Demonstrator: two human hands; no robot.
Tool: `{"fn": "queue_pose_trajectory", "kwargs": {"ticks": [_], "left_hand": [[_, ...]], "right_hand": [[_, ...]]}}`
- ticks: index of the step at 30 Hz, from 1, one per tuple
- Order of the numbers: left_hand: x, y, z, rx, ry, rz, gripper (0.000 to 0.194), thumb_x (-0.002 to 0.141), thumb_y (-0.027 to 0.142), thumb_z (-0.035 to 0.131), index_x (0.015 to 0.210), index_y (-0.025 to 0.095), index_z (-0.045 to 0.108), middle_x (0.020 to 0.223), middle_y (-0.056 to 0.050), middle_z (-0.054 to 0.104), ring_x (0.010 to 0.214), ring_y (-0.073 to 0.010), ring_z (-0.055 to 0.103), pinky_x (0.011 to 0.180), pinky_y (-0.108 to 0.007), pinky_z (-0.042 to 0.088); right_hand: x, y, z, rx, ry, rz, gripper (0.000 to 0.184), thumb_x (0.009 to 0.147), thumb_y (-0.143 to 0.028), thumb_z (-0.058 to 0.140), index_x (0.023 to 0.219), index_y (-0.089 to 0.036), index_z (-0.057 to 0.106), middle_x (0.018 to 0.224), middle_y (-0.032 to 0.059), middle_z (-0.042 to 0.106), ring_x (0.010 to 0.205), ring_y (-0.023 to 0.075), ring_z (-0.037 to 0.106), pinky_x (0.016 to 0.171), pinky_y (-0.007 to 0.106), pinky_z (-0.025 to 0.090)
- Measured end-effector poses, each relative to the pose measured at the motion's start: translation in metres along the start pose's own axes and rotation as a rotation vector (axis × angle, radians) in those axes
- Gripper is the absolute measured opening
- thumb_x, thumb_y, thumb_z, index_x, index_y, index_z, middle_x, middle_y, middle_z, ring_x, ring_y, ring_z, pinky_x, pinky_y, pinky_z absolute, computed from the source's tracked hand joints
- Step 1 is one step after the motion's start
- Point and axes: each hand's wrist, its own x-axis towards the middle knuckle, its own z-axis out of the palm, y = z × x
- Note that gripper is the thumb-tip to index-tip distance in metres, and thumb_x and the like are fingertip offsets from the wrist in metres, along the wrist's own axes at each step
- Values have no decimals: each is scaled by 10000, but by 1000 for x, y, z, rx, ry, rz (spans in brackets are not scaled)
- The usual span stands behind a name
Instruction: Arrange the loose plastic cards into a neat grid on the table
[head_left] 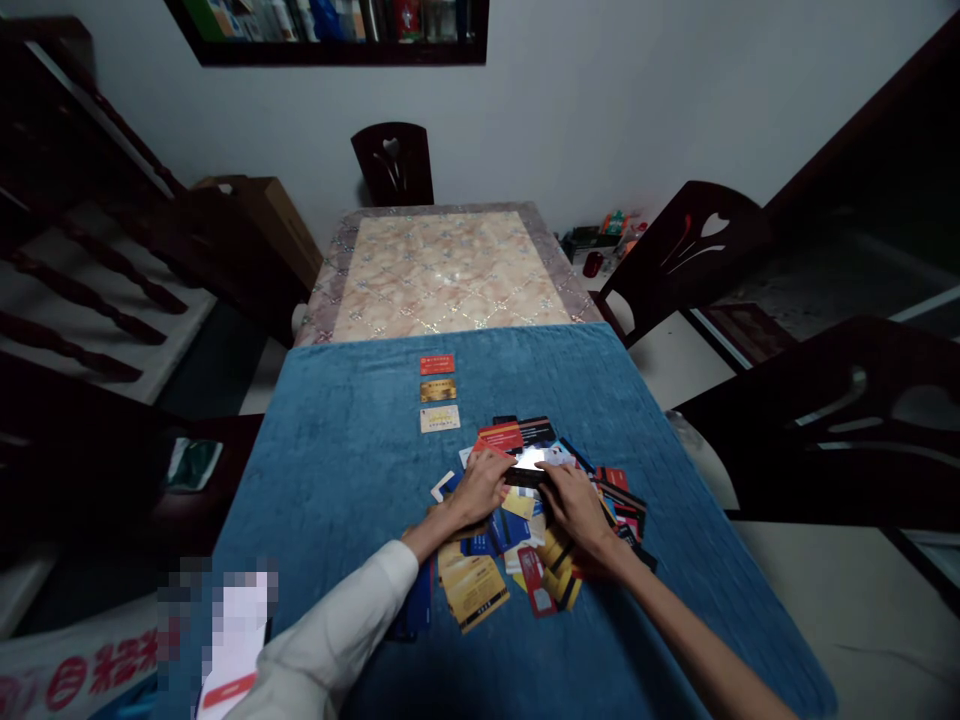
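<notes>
A loose pile of several plastic cards (540,545) in many colours lies on a blue cloth (337,470) over the table. Both my hands rest on the pile. My left hand (476,492) and my right hand (574,505) together pinch a dark card (525,475) by its two ends, just above the heap; a bright glare sits on a card right behind it. Beyond the pile, three cards lie in a neat column: a red card (437,364), a gold card (438,390) and a white card (439,418).
The far half of the table (442,275) shows a marble-patterned top. Dark wooden chairs stand at the far end (393,163) and along the right side (694,250). A cardboard box (270,225) sits at left. Small items lie on the floor by the wall (604,240).
</notes>
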Motion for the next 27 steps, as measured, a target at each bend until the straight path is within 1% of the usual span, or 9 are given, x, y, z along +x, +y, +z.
{"fn": "queue_pose_trajectory", "kwargs": {"ticks": [5, 8, 11, 14, 16, 19, 23, 27], "left_hand": [[2, -5, 5, -73, 50, -18, 452, 829, 39, 459, 1244, 169, 582, 1080, -97, 652, 1040, -239, 519, 954, -447, 420], [1, -5, 5, -90, 76, -4, 471, 815, 37, 455, 1243, 185, 581, 1073, -92, 648, 1032, -236, 510, 964, -452, 417], [1, -3, 5, -87, 82, 12, 532, 786, 25, 454, 1281, 190, 553, 1116, -97, 639, 1051, -242, 499, 970, -460, 414], [-1, -1, 4, -64, 77, 23, 586, 772, 30, 454, 1335, 181, 509, 1175, -107, 621, 1075, -251, 495, 983, -470, 411], [-3, 2, 3, -45, 75, 27, 591, 772, 40, 460, 1345, 179, 499, 1176, -107, 620, 1080, -250, 500, 985, -465, 412], [-4, 7, 2, -24, 71, 17, 539, 804, 69, 469, 1330, 181, 514, 1151, -103, 630, 1070, -248, 511, 977, -460, 416], [-1, 11, 2, -9, 70, -21, 389, 869, 103, 460, 1227, 175, 592, 1099, -105, 655, 1036, -246, 525, 945, -454, 427], [3, 10, 1, -18, 72, -28, 342, 869, 81, 462, 1154, 167, 630, 1039, -98, 674, 1000, -239, 535, 918, -437, 436]], "right_hand": [[0, 3, 7, -15, 47, 4, 397, 963, -231, 414, 1351, -174, 478, 1131, 130, 636, 988, 261, 574, 829, 397, 466], [1, 3, 8, -23, 28, 12, 406, 953, -214, 419, 1353, -174, 474, 1086, 121, 635, 970, 258, 573, 822, 393, 461], [2, 1, 6, -48, -7, 37, 397, 944, -206, 434, 1334, -171, 497, 1018, 112, 615, 930, 254, 559, 798, 379, 455], [2, -2, 4, -82, -20, 49, 406, 940, -204, 442, 1341, -183, 502, 997, 107, 594, 914, 254, 538, 792, 377, 441], [2, -3, 4, -99, -20, 46, 412, 941, -209, 446, 1349, -191, 498, 1000, 107, 589, 926, 258, 528, 798, 379, 430], [2, -4, 5, -125, -21, 46, 414, 944, -213, 447, 1354, -188, 495, 1005, 107, 588, 935, 260, 518, 799, 378, 418], [2, -6, 5, -157, -19, 30, 414, 943, -203, 436, 1350, -172, 505, 1016, 113, 589, 934, 257, 516, 797, 378, 415], [2, -8, 4, -180, 15, -9, 450, 935, -190, 433, 1382, -187, 479, 1096, 131, 582, 993, 267, 519, 818, 387, 415]]}}
